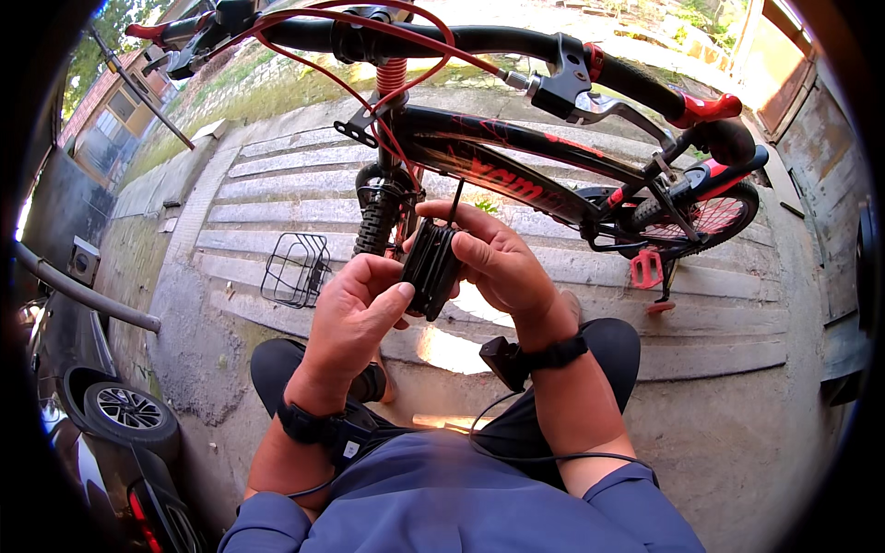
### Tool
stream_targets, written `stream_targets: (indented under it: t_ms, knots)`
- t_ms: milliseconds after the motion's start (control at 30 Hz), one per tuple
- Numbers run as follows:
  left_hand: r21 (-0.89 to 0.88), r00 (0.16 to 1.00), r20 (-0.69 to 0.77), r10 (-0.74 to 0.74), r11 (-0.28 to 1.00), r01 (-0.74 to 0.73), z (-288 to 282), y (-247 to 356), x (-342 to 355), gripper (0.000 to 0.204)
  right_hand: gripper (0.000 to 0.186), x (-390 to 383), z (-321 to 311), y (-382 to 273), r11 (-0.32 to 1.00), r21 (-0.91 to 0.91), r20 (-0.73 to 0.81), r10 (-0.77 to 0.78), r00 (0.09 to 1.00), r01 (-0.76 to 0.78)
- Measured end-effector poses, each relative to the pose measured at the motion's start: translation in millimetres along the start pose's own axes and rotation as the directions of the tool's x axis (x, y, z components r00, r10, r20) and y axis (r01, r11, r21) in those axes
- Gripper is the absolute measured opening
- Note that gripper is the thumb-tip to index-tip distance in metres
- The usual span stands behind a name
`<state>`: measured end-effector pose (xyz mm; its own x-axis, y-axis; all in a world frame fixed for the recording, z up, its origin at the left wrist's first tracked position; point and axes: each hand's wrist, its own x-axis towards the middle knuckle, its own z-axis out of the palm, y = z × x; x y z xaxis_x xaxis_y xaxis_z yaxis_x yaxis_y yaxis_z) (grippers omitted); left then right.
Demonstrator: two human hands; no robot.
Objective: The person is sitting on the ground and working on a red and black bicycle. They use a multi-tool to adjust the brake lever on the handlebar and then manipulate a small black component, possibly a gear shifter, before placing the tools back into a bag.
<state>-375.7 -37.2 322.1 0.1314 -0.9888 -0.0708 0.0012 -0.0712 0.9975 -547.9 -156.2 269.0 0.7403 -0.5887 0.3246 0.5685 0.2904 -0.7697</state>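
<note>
Between my two hands is a black folding hex key set [431, 270], with one thin key swung out and pointing up toward the bike frame. My left hand [355, 309] grips its lower left side, thumb along the edge. On the upper right, my right hand [498, 263] pinches the body near the base of that key with thumb and forefinger. Just beyond stands a black and red bicycle [516, 170], its front fork [376, 207] close behind my left fingers. The key's tip appears near the frame's lower tube; whether they touch I cannot tell.
A black wire basket [295, 270] lies on the slatted concrete to the left. The bike's handlebar [461, 41] with red cables crosses above my hands, and a red pedal [647, 268] sits at right. A parked car [129, 415] and a grey pipe [88, 290] are at far left.
</note>
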Motion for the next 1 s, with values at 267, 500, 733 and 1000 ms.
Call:
stream_targets:
  t_ms: [267, 500, 733, 1000]
  knots:
    - [0.071, 0.994, -0.077, 0.076, 0.995, -0.071, 3, -4, -7, 0.018, 0.056, 0, 0, 0, 1.0, 0.01, -0.004, 0.013, 1.0, -0.013]
    - [0.186, 0.969, -0.069, 0.239, 0.957, -0.223, -2, 0, -1, 0.039, 0.06, -3, 13, -1, 0.99, -0.106, 0.061, 0.105, 0.993, -0.098]
    - [0.085, 0.981, -0.113, 0.159, 0.985, -0.15, 8, 6, 7, 0.044, 0.075, -2, 18, -5, 0.986, -0.145, 0.076, 0.092, 0.993, -0.08]
    - [0.093, 0.973, -0.168, 0.157, 0.985, -0.143, -4, -14, 25, 0.034, 0.075, -1, 22, 0, 0.982, -0.185, 0.042, 0.04, 0.998, -0.032]
